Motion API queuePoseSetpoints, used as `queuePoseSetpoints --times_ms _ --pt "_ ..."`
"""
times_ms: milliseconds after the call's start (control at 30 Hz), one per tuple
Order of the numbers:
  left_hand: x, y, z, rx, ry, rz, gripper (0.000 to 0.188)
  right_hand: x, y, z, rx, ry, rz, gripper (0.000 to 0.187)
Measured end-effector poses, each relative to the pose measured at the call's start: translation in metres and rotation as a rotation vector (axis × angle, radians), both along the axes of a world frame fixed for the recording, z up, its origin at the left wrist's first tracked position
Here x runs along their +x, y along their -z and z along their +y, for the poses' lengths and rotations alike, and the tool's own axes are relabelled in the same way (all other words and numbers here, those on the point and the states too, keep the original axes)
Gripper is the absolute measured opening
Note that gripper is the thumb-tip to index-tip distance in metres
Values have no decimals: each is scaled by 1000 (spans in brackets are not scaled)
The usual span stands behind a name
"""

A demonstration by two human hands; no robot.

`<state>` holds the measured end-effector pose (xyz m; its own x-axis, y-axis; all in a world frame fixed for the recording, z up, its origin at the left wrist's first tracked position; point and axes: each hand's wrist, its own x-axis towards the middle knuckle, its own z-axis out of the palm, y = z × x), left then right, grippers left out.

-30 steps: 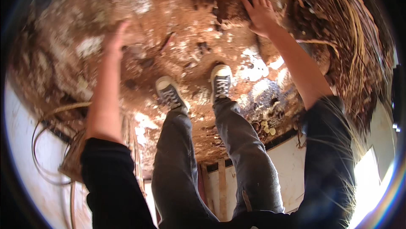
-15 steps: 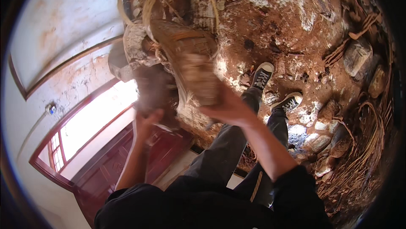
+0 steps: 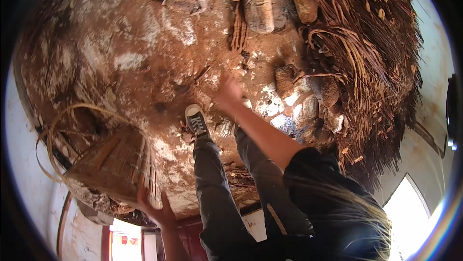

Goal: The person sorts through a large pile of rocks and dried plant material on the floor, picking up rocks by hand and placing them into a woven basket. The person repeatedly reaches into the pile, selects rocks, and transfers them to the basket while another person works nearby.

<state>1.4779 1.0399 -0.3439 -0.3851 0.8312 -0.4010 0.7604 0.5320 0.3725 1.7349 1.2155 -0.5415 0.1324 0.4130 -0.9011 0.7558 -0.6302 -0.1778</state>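
My left hand (image 3: 159, 210) is beside a woven basket (image 3: 113, 157) at the lower left, its fingers and thumb spread and nothing seen in it. The basket lies tilted, with slatted sides and a thin hoop handle (image 3: 91, 105). Over the bare dirt floor my right hand (image 3: 228, 92) reaches forward, ahead of my shoes. Motion smears its fingers, so their pose is unclear; no object shows in it. A twig (image 3: 203, 74) lies on the ground just left of that hand.
Several stones (image 3: 305, 111) cluster right of my feet, and a large pale stone (image 3: 260, 7) sits farther off. A big heap of dry brown stalks (image 3: 369, 68) fills the right side. My shoe (image 3: 197, 120) stands on white-patched dirt (image 3: 130, 61).
The view has turned right. A dark blurred thing and a brown block-like thing, formerly at my hands, no longer show there. My right hand has moved away from the basket, out over the floor.
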Motion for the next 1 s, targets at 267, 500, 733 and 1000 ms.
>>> queuePoseSetpoints --times_ms 267,500,733,1000 --pt "104 228 180 216 594 -4 69 214 138 91 296 17 -597 101" --pt "189 356 417 192 1215 689 84 235 187 109 475 284 -88 83" --pt "176 361 382 -24 1130 745 57 210 177 53 311 680 179 67" --pt "132 241 222 -214 206 -287 55 178 103 -81 48 1047 346 66"
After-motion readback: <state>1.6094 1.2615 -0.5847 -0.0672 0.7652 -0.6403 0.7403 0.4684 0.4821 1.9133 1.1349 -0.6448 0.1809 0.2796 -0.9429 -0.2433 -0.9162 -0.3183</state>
